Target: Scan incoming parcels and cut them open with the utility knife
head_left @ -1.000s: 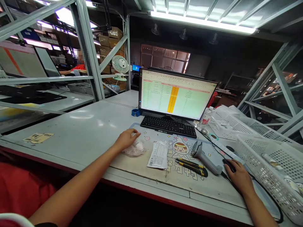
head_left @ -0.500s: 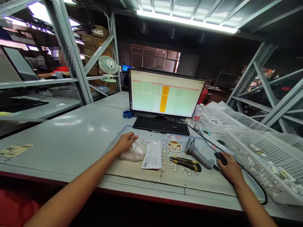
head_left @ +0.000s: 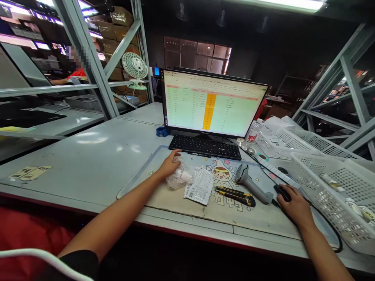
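My left hand (head_left: 169,166) rests on a clear bubble-wrap package (head_left: 179,176) on the desk mat, its fingers curled over the upper left side. White contents show faintly through the wrap. Against its right side lies a printed white sachet (head_left: 202,187), with the edge of what looks like another under it. My right hand (head_left: 297,207) is closed over a black computer mouse (head_left: 283,192) on the right. Between the hands are a yellow and black utility knife (head_left: 236,196) and a grey barcode scanner (head_left: 254,186).
Behind the mat (head_left: 164,201) stand a black keyboard (head_left: 205,147) and a monitor (head_left: 213,103) showing a spreadsheet. A white basket (head_left: 331,199) with bottles borders the right side. A blue tape roll (head_left: 161,132) sits left of the monitor. Another person (head_left: 77,72) is beyond the frame.
My left hand and the bubble-wrap package have shifted slightly right, and the sachet has moved and turned, showing another edge beneath. My right hand stays on the mouse. The view has tilted down.
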Demonstrator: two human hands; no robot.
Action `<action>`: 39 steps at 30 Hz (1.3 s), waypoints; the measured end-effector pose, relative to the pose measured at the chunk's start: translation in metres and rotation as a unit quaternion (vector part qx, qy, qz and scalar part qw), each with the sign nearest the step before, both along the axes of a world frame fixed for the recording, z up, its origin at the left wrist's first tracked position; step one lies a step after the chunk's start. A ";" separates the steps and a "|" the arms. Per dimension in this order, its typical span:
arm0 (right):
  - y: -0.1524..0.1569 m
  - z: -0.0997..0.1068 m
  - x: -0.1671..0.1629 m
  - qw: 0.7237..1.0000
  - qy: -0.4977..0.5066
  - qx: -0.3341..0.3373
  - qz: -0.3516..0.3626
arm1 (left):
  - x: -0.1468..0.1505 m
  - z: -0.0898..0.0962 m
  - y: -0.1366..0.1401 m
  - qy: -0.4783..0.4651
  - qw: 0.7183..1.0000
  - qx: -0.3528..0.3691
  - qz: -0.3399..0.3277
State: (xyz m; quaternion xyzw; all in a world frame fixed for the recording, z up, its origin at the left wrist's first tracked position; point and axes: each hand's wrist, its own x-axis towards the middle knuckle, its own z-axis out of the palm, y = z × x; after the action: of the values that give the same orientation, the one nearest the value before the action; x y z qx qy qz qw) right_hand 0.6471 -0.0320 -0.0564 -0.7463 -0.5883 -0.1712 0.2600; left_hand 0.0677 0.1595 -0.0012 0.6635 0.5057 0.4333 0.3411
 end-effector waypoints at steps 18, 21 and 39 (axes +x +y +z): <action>-0.005 0.003 0.001 0.999 0.034 -0.013 0.027 | 0.001 -0.005 -0.008 -0.047 0.998 -0.032 -0.014; -0.006 0.005 -0.002 0.999 0.030 -0.011 0.028 | 0.000 -0.003 -0.008 -0.063 0.997 -0.042 -0.029; 0.012 -0.020 0.029 0.997 0.031 0.029 0.071 | -0.002 0.031 0.088 0.085 0.991 0.102 0.032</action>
State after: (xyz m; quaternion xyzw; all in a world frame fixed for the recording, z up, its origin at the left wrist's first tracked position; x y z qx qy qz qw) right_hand 0.6762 -0.0199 -0.0764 -0.7000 -0.6262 -0.1464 0.3107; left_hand 0.0660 0.2478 0.0302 0.7128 0.5070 0.4351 0.2135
